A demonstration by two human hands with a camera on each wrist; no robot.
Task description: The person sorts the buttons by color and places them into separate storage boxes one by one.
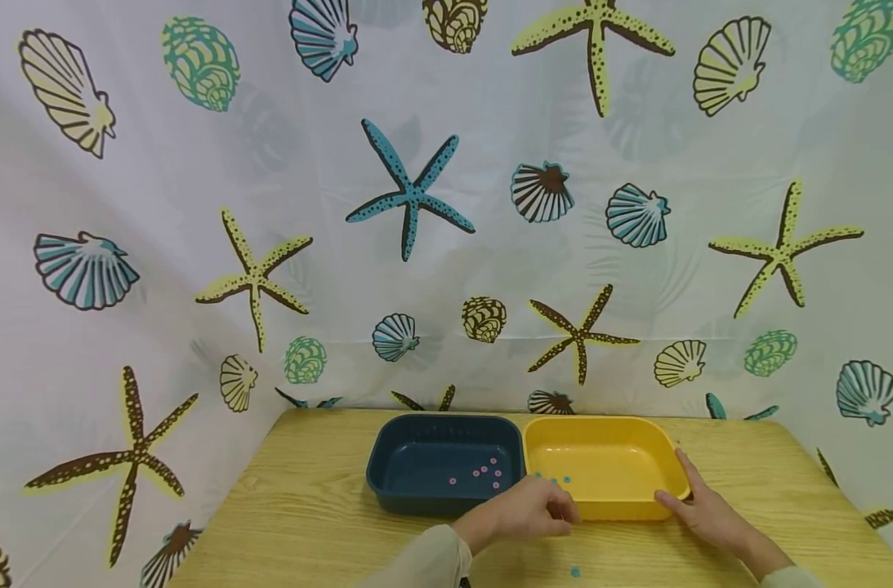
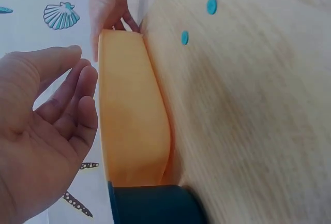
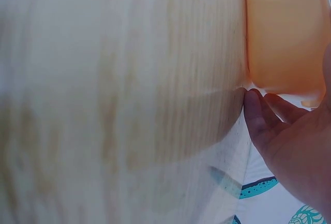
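My left hand [image 1: 529, 508] hangs over the near left part of the yellow bin [image 1: 615, 510], fingers loosely curled. In the left wrist view its thumb tip is close to the index fingertip, and nothing shows between them. A few small blue buttons [image 1: 567, 479] lie in the yellow bin near that hand. My right hand [image 1: 711, 513] holds the bin's right end, thumb over the near right rim and fingers along the outer wall. In the right wrist view those fingertips [image 3: 252, 100] reach the bin's bottom corner.
A dark blue bin [image 1: 409, 502] stands against the yellow bin's left side with several pink buttons [image 1: 484, 469] inside. More blue buttons [image 2: 211, 6] lie on the wooden table [image 1: 299, 523] in front of the bins. A shell-patterned curtain [image 1: 446, 278] surrounds the table at the back and sides.
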